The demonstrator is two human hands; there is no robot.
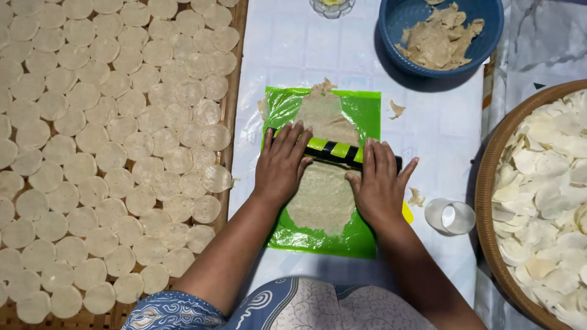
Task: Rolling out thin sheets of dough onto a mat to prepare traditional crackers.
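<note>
Pressed flat, palms down — left hand (pixel 280 162) and right hand (pixel 379 183) on a striped rolling pin (pixel 333 151) over dough (pixel 323 195). Flanked by a mat of cut rounds (pixel 110 153), a blue bowl (pixel 397 24) and a ring cutter (pixel 450 216) — none obstructing.

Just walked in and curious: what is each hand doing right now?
Left hand: open, palm flat on the striped rolling pin, pressing it over the dough.
Right hand: open, flat on the same rolling pin.
</note>
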